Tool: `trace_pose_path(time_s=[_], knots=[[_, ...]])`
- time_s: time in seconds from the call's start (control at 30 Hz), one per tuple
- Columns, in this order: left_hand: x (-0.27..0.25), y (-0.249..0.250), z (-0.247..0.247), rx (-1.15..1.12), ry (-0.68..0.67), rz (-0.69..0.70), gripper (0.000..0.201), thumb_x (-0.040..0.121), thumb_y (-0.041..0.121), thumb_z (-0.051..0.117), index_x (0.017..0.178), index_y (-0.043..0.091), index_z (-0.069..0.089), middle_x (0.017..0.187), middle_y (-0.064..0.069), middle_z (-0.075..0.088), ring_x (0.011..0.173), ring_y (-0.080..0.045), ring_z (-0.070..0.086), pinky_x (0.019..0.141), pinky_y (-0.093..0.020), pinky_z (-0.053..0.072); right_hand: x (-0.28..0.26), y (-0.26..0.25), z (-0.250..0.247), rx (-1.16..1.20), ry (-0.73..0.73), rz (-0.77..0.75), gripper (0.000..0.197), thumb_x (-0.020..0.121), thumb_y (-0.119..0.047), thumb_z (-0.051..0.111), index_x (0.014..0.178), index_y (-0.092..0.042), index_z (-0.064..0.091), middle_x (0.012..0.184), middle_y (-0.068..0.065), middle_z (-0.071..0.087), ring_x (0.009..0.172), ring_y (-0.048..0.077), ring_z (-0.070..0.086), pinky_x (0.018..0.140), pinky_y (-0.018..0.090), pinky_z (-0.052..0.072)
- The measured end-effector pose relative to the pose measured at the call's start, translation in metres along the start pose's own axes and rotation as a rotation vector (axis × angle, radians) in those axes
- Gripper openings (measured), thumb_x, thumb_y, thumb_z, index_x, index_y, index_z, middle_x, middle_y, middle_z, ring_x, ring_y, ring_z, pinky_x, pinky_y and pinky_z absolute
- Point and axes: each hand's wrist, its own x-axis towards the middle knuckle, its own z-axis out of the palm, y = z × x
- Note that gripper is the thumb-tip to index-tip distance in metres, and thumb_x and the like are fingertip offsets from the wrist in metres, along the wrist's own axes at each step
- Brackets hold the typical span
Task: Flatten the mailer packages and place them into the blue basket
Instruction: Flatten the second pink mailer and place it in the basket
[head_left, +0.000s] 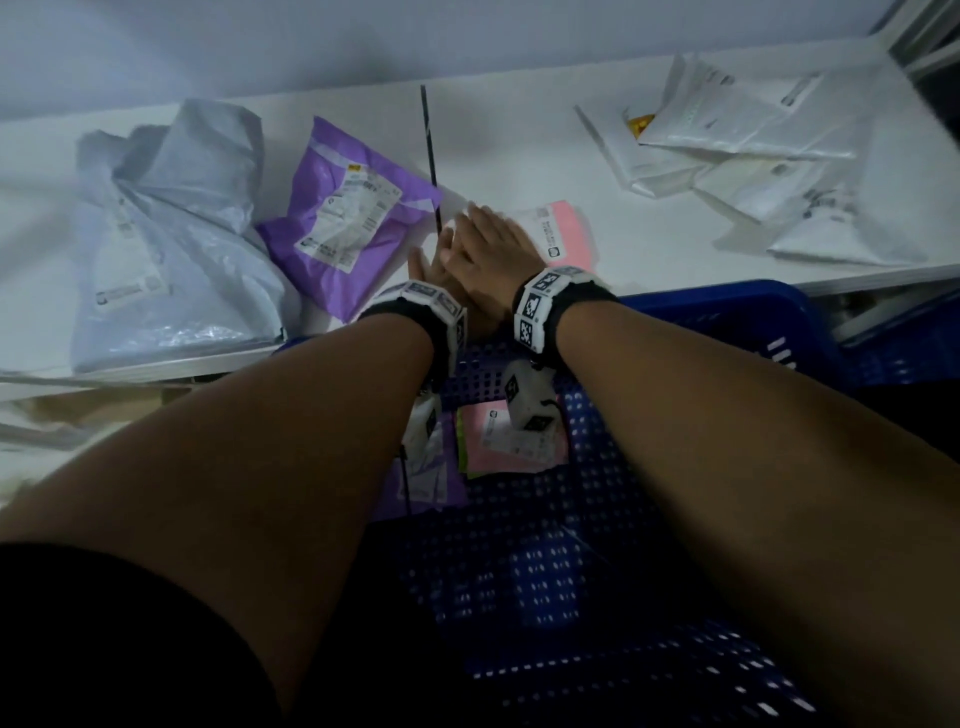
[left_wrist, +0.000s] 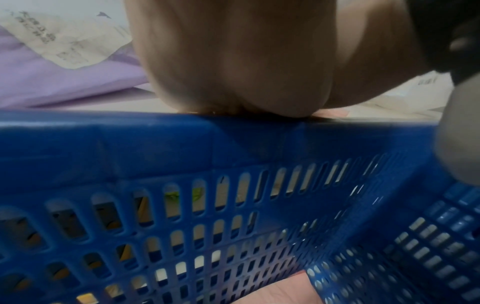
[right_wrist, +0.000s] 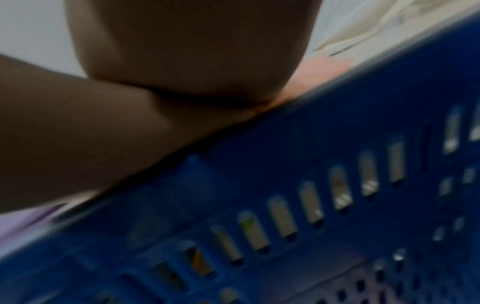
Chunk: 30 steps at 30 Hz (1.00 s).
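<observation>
Pink mailer (head_left: 563, 231), thin glossy plastic with a white label, lies on the white table (head_left: 519, 156) by the blue basket (head_left: 727, 317) rim. Right hand (head_left: 491, 244) stacked over left hand (head_left: 431, 270), fingers straight, pressing it flat. Perforated basket holds pink and purple mailers

pink mailer (head_left: 563, 228) half hidden under hands, right-wrist view blurred

left wrist view: i see the heel of my left hand (left_wrist: 233, 61) resting at the blue basket (left_wrist: 155, 144) rim; a purple mailer (left_wrist: 52, 82) with a paper label lies beyond, and a pink mailer (left_wrist: 285, 292) inside the basket.
</observation>
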Motion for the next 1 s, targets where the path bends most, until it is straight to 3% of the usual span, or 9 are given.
trace_pose_path(time_s=[0.07,0.37,0.5,0.7,0.8,0.9,1.0], knots=[[0.012,0.001,0.006,0.063,-0.012,-0.016,0.091,0.093,0.065,0.037,0.158,0.023,-0.012,0.166,-0.001,-0.014,0.153,-0.021,-0.014,0.121,-0.055,-0.005,-0.002,0.013,-0.001,0.050,0.037,0.067,0.067,0.102,-0.049,0.017,0.159,-0.015,0.006,0.167,0.004,-0.005,0.153,0.016,-0.008,0.124,0.037,-0.005],[0.015,0.003,0.009,0.097,-0.067,0.017,0.088,0.096,0.066,0.029,0.157,0.022,-0.016,0.164,-0.002,-0.022,0.151,-0.021,-0.022,0.120,-0.056,-0.008,-0.003,0.020,-0.002,0.021,0.040,0.086,0.066,0.104,-0.051,0.015,0.159,-0.016,0.009,0.168,0.004,-0.001,0.154,0.017,-0.004,0.124,0.037,-0.003],[0.019,0.002,0.014,0.023,-0.004,0.014,0.078,0.100,0.058,0.024,0.158,0.020,-0.011,0.165,-0.003,-0.019,0.152,-0.020,-0.018,0.121,-0.057,-0.007,-0.004,0.031,-0.002,0.028,0.069,0.145,0.068,0.103,-0.052,0.014,0.159,-0.016,0.006,0.167,0.005,-0.002,0.154,0.018,-0.004,0.124,0.038,-0.003],[0.023,-0.005,0.015,-0.042,0.019,0.037,0.084,0.097,0.068,0.017,0.158,0.017,-0.010,0.165,-0.003,-0.017,0.153,-0.020,-0.014,0.121,-0.056,-0.007,-0.017,0.071,-0.005,0.003,0.103,0.177,0.066,0.104,-0.047,0.015,0.159,-0.014,0.002,0.167,0.004,-0.004,0.154,0.017,-0.004,0.124,0.036,-0.002],[0.023,-0.009,0.019,-0.043,0.060,0.075,0.076,0.100,0.061,0.011,0.158,0.017,-0.007,0.166,-0.003,-0.015,0.153,-0.019,-0.013,0.121,-0.056,-0.006,-0.019,0.070,-0.004,-0.017,0.147,0.169,0.065,0.105,-0.045,0.015,0.159,-0.012,0.004,0.167,0.005,0.000,0.154,0.018,-0.002,0.125,0.036,-0.001],[0.018,-0.011,0.025,-0.015,0.169,0.096,0.074,0.099,0.058,0.011,0.159,0.015,0.003,0.167,-0.005,-0.004,0.154,-0.022,-0.003,0.121,-0.059,0.002,-0.021,0.069,-0.001,-0.058,0.165,0.177,0.064,0.105,-0.043,0.014,0.159,-0.011,0.006,0.167,0.006,0.003,0.154,0.019,0.001,0.125,0.037,0.000],[0.015,-0.010,0.024,-0.010,0.170,0.085,0.077,0.098,0.060,0.012,0.159,0.014,0.003,0.167,-0.006,-0.002,0.154,-0.023,-0.002,0.121,-0.059,0.003,-0.023,0.066,0.000,-0.145,0.219,0.198,0.065,0.104,-0.042,0.015,0.158,-0.007,0.009,0.167,0.011,0.005,0.154,0.023,0.002,0.125,0.041,0.002]])
